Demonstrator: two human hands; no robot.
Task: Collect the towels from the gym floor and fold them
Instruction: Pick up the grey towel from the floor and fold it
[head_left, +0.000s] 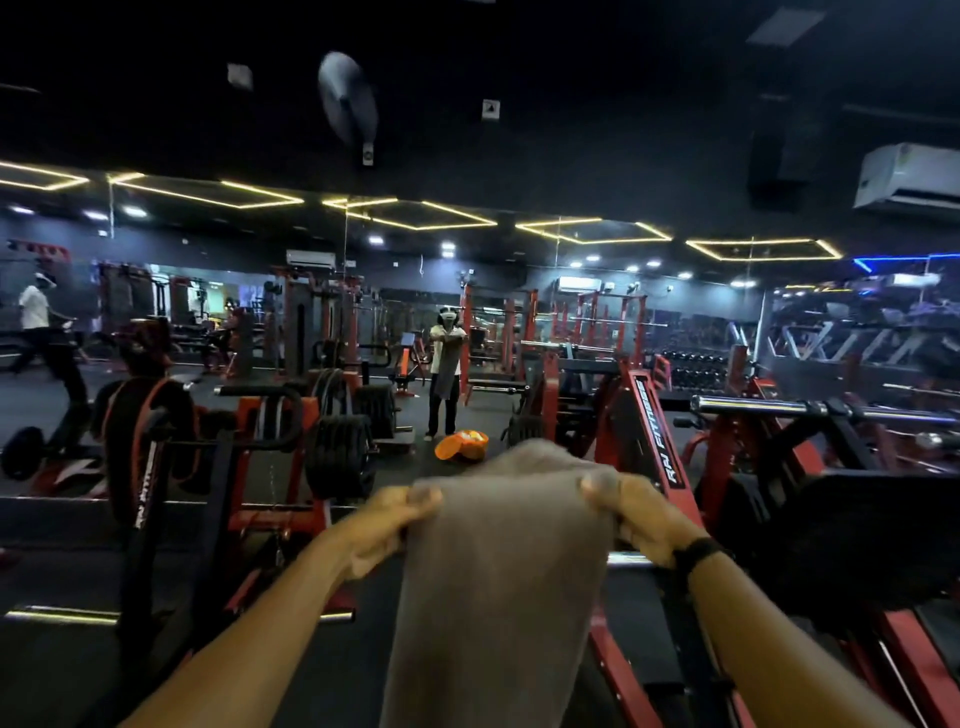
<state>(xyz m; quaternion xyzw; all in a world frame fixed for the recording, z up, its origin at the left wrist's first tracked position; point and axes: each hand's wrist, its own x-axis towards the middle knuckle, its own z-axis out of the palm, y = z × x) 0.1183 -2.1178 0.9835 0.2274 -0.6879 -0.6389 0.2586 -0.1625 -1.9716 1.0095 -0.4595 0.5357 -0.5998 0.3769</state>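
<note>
Grey towel (506, 571) hangs at the centre of the view, held up in front of the person, its long axis running from twelve o'clock down to six o'clock and its top edge stretched level from nine to three. Its lower end passes out of the frame at six. At nine o'clock of that top edge the left hand (387, 525) pinches one corner; at three o'clock the right hand (631, 512) pinches the other, each grip closed on the cloth. A dark wristband (696, 553) sits on the right wrist. Beyond the towel, at twelve o'clock, an orange basket (462, 445) lies on the dark floor (332, 670). Red and black weight machines (322, 415) stand around, and the mirror wall (519, 312) behind them shows the person (445, 379) holding the towel.
</note>
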